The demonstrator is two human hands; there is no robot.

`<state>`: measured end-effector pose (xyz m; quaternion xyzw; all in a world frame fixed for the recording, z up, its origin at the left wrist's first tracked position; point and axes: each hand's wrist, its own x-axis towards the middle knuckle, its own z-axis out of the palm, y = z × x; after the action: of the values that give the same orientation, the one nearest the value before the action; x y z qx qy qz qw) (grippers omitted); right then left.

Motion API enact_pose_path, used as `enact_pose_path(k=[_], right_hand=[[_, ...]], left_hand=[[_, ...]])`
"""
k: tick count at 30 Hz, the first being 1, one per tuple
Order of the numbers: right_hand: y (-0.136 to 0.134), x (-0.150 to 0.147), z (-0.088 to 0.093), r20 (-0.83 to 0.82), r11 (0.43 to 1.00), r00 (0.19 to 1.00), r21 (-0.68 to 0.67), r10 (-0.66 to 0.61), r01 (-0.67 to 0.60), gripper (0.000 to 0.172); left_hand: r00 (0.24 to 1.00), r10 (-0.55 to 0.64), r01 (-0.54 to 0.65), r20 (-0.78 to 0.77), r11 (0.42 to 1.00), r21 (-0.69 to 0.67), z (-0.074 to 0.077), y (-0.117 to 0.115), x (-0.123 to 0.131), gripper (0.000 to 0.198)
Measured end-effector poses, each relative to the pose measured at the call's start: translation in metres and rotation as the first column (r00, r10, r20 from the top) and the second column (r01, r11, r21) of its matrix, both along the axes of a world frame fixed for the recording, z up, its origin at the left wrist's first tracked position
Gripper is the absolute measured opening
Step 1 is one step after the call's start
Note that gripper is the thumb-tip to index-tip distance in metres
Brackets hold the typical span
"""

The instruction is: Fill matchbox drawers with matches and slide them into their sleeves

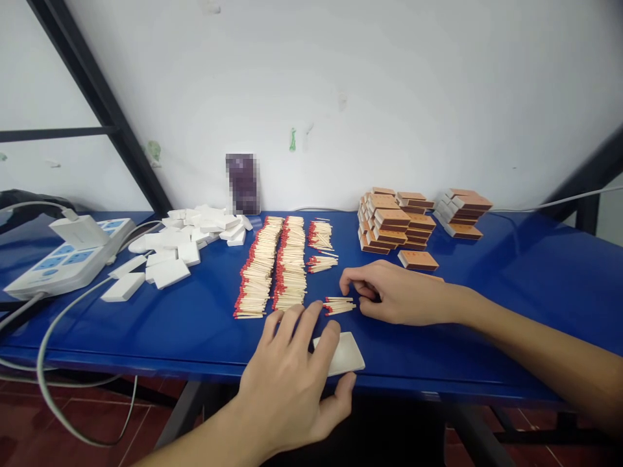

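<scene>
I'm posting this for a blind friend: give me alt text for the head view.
A right hand curls beside a few red-tipped matches on a blue table while the left hand spreads over a white tray. Beyond are longer match rows, white pieces left, stacked matchboxes right.

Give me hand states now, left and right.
Left hand: open, fingers spread, partly over the white matchbox tray; contact unclear.
Right hand: half-open, fingers curled beside the small group of matches; nothing visibly held.
</scene>
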<state>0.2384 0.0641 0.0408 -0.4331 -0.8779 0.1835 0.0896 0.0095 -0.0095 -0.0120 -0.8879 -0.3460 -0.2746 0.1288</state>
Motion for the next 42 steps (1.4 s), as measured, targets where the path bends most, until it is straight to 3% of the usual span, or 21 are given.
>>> enact_pose_path(k=[5,17,20,26,42], right_hand=[[0.002,-0.002,-0.005,0.016,0.999,1.000,0.044,0.004,-0.005,0.011],[0.003,-0.003,-0.010,-0.020,0.999,1.000,0.053,-0.001,0.002,0.010],[0.007,-0.004,-0.014,-0.092,0.997,0.996,0.080,-0.008,0.016,0.014],[0.029,-0.016,-0.026,-0.141,0.948,0.989,0.307,-0.041,0.083,0.022],[0.026,-0.010,-0.029,-0.160,0.940,0.987,0.340,0.019,0.037,0.015]], left_hand=[[0.997,0.061,-0.061,-0.043,0.998,0.007,-0.003,0.000,0.002,0.045],[0.993,0.003,-0.010,-0.117,0.998,-0.057,0.002,0.000,0.001,0.044],[0.994,-0.001,-0.006,-0.112,0.998,-0.060,0.003,-0.001,0.001,0.043],[0.999,-0.002,0.001,-0.047,1.000,-0.019,0.003,0.000,0.002,0.045],[1.000,-0.019,0.019,-0.002,0.999,0.026,-0.003,-0.001,0.001,0.040]])
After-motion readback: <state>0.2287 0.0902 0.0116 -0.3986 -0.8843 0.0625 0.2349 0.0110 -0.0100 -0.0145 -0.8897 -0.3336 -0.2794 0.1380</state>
